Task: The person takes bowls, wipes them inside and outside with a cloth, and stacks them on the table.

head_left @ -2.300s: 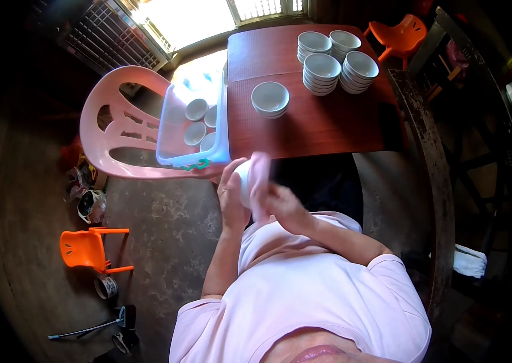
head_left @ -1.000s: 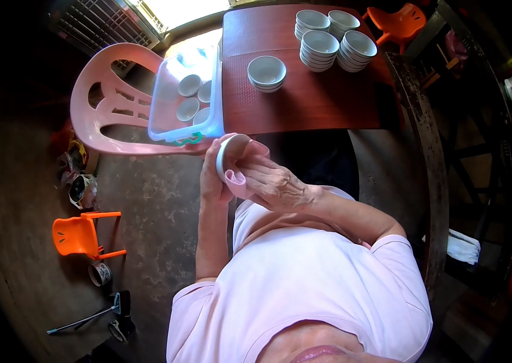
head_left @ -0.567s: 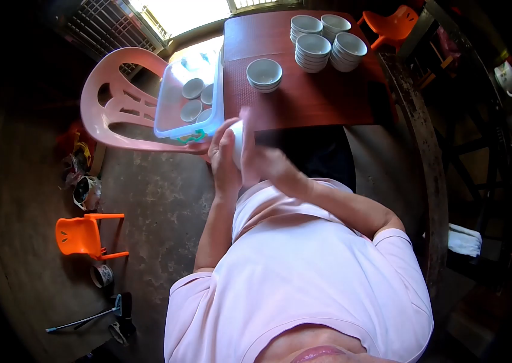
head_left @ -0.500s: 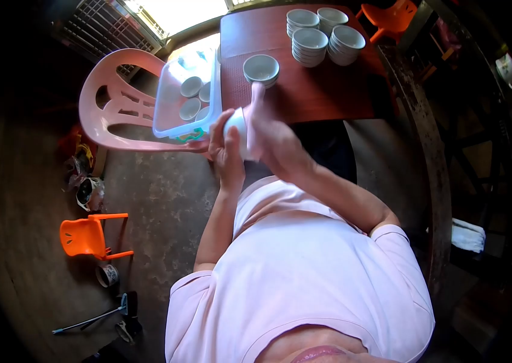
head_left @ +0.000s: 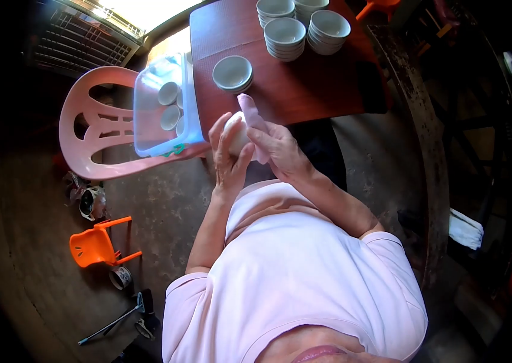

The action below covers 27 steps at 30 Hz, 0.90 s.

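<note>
My left hand (head_left: pixel 228 169) has its fingers wrapped round a small white bowl (head_left: pixel 236 134), tilted on its side in front of my chest. My right hand (head_left: pixel 283 150) grips a pink cloth (head_left: pixel 248 109) and presses it against the bowl's right side. The cloth hides part of the bowl, including its opening. Just beyond my hands, a short stack of white bowls (head_left: pixel 232 74) stands at the near left of the red-brown table (head_left: pixel 292 100). Several taller bowl stacks (head_left: pixel 285 37) stand farther back on it.
A clear plastic bin (head_left: pixel 158 148) with several white bowls rests on a pink chair (head_left: pixel 77 142), left of the table. On the floor at left are an orange chair (head_left: pixel 94 247) and a blue-handled tool (head_left: pixel 107 327). A dark wooden beam (head_left: pixel 416 115) runs along the right.
The camera view has shifted, so the table and stacks sit higher and farther left. My right hand, blurred before, is now sharper, with the cloth still against the bowl.
</note>
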Each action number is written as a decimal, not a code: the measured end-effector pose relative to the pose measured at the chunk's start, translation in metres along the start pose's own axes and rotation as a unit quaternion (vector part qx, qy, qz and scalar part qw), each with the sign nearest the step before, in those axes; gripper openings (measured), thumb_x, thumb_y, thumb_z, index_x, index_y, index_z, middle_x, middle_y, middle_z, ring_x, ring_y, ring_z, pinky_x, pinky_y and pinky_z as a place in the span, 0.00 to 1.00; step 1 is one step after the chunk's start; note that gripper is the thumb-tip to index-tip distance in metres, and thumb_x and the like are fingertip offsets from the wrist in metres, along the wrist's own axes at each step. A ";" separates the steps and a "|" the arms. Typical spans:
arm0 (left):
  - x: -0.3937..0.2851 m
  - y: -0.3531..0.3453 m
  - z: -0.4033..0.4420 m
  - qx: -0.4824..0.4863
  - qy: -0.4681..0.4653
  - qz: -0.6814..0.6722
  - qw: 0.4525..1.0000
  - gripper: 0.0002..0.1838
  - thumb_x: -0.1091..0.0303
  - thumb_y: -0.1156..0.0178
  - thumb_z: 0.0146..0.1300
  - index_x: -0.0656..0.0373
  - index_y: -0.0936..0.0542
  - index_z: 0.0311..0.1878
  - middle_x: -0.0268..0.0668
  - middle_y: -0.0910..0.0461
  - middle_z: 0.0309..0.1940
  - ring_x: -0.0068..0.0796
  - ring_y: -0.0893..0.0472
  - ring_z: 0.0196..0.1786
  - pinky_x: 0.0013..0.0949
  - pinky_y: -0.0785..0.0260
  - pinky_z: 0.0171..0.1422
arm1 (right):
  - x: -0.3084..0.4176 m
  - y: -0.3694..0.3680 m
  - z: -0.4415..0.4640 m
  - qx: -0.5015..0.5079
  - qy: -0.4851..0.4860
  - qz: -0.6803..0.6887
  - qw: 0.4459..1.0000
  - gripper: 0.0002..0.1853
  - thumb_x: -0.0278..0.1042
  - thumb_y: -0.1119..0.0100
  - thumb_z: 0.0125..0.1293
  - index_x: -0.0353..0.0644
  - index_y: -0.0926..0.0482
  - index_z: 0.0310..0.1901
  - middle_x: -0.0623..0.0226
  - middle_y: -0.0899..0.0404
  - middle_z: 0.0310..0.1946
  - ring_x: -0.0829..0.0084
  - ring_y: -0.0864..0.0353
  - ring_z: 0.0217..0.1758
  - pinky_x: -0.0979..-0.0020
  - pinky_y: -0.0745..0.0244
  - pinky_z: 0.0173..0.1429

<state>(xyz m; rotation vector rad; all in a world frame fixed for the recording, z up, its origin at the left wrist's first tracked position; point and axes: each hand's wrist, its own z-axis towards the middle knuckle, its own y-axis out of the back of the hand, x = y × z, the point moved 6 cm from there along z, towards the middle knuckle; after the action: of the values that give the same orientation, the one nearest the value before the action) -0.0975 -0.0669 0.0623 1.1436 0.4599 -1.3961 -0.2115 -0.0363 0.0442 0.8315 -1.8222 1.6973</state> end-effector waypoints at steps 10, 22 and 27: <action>0.014 -0.008 0.013 0.121 0.226 -0.266 0.929 0.44 0.70 0.27 0.50 0.56 0.39 0.70 0.36 0.29 0.58 0.33 0.25 0.59 0.37 0.28 0.60 | 0.012 0.011 -0.013 -0.083 0.042 -0.185 0.978 0.16 0.40 0.42 0.69 0.39 0.25 0.52 0.74 0.25 0.28 0.84 0.29 0.27 0.79 0.32 0.31; 0.050 -0.004 0.000 0.084 0.360 -0.492 0.788 0.32 0.59 0.36 0.63 0.63 0.35 0.65 0.39 0.26 0.55 0.31 0.24 0.58 0.36 0.31 0.62 | 0.012 0.006 0.007 -0.029 0.040 -0.220 0.974 0.25 0.48 0.45 0.70 0.36 0.29 0.59 0.77 0.27 0.41 0.88 0.34 0.39 0.85 0.36 0.42; 0.009 0.014 0.008 0.157 0.098 -0.048 0.981 0.36 0.64 0.27 0.52 0.65 0.32 0.61 0.48 0.34 0.53 0.41 0.29 0.58 0.40 0.31 0.59 | 0.000 0.018 0.031 0.045 -0.080 -0.285 0.954 0.23 0.49 0.47 0.71 0.37 0.24 0.55 0.70 0.23 0.42 0.81 0.24 0.46 0.77 0.28 0.50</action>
<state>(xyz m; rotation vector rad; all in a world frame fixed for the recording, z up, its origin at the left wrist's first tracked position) -0.0856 -0.0813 0.0635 1.5435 0.4485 -1.4806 -0.2236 -0.0664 0.0289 1.4093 -1.4089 1.3680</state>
